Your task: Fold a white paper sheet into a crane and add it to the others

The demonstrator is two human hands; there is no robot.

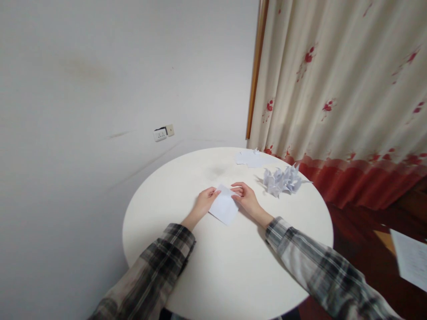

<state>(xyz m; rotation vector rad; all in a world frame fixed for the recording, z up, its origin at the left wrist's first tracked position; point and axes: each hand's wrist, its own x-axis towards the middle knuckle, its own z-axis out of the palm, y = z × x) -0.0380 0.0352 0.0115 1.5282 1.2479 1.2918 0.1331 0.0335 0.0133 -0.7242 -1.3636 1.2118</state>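
Observation:
A small white sheet of paper (224, 208) lies turned cornerwise on the round white table, between my two hands. My left hand (206, 201) grips its left edge, the thumb on top and the fingers beneath. At the right edge, my right hand (246, 198) has its thumb on the paper and its fingers curved above and behind it; the paper appears pinched there too. To the right of my right hand stands a cluster of folded white paper figures (283, 181) with pointed tips.
Flat white sheets (251, 159) lie at the table's far edge with a small folded piece on them. Beyond the round table (213, 275) are a wall with a socket (160, 134) and a flowered curtain (320, 80). A printed sheet (412, 258) is at the far right.

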